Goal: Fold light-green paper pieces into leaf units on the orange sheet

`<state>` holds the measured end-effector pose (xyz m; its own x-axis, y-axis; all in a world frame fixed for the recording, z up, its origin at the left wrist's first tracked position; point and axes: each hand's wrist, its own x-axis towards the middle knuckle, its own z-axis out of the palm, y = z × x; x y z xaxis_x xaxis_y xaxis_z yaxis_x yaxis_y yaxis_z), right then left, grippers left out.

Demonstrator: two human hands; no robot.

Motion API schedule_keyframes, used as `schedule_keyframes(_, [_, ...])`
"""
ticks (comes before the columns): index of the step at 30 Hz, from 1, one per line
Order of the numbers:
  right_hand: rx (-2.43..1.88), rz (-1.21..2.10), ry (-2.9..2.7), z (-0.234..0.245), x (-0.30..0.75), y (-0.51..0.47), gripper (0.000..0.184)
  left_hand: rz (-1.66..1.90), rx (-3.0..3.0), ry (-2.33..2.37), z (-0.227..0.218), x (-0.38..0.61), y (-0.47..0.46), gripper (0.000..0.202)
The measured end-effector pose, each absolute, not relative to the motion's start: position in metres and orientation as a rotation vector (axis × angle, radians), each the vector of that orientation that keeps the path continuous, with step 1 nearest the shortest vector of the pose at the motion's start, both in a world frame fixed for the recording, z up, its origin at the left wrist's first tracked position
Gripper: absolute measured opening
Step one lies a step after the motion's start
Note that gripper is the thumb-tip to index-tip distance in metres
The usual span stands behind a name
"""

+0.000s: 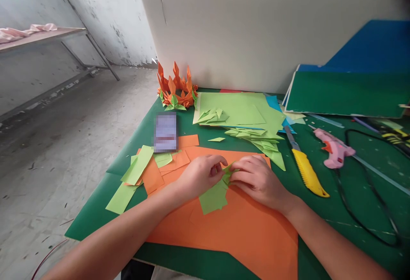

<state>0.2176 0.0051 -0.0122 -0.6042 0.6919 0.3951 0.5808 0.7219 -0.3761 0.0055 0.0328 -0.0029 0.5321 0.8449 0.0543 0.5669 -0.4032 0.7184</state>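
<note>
While both forearms reach in over the orange sheet point(256, 237), a small green paper piece point(227, 174) sits between the two hands, just above that sheet near its far edge. The right hand point(256, 182) has its fingertips closed on the piece, pinching it from the right. The left hand point(205, 175) is curled close on the other side, thumb and forefinger bent toward the paper; whether those tips actually grip it cannot be told, since the fingers hide the contact. Below them lies a flat green scrap point(213, 201) on the orange sheet, and it is unclear whether the two are joined. The step in hand looks like folding, judging by the pinched paper and the pile of folded green pieces point(265, 141) lying beyond the right hand. The next move would seem to call for holding the edges in line and running a fingertip firmly along the crease, with the right-hand pinch kept steady so that the fold does not slip. Uncreased green slips point(139, 164) lie to the left, near the phone point(165, 132), and a folded paper crown point(176, 86) stands at the table's point(92, 216) far left corner.
</note>
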Motion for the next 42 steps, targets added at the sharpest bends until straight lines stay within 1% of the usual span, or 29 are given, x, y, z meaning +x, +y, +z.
schedule_keyframes(2, [-0.976,0.274,-2.424,-0.011,0.216,0.004,0.015,0.571,2.077,1.135,-0.005,0.006,0.032,0.015])
schedule_keyframes(7, [-1.01,0.286,-2.382,-0.013,0.213,0.003,0.016,0.574,2.003,1.146,-0.005,0.008,0.032,0.015])
schedule_keyframes(14, [-1.109,0.525,-2.266,-0.016,0.208,0.006,0.011,0.536,2.083,1.138,-0.004,0.007,0.034,0.016])
schedule_keyframes(17, [-1.144,0.579,-2.231,-0.016,0.206,0.006,0.012,0.544,2.056,1.112,-0.006,0.006,0.034,0.016])
schedule_keyframes(42, [-1.386,0.641,-2.118,-0.02,0.199,0.01,0.018,0.504,2.027,1.163,-0.006,0.008,0.036,0.015])
